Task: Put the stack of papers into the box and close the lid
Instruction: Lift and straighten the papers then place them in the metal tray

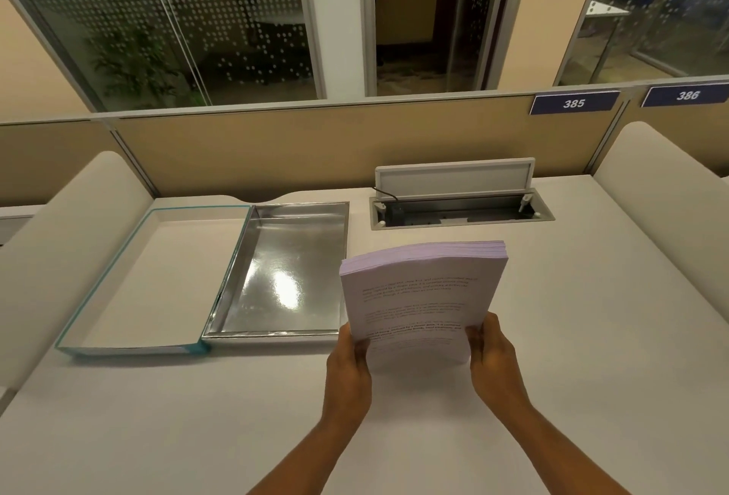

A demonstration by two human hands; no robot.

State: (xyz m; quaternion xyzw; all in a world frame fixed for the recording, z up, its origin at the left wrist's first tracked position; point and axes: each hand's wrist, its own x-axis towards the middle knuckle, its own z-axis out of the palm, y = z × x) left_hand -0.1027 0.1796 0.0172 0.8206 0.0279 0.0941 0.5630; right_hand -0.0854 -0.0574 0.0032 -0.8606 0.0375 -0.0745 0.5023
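Observation:
A thick stack of pale lilac printed papers (422,293) is held up off the desk, tilted toward me. My left hand (351,364) grips its near left corner and my right hand (493,356) grips its near right corner. Just left of the stack lies the open box (236,289) with a shiny silver lining and nothing inside. Its lid (114,285), white inside with a teal rim, lies upturned against the box's left side.
The white desk (552,396) has an open cable hatch (461,210) with its flap raised behind the stack. Padded side dividers rise at left (59,242) and right (666,194). A tan partition (315,143) closes the back.

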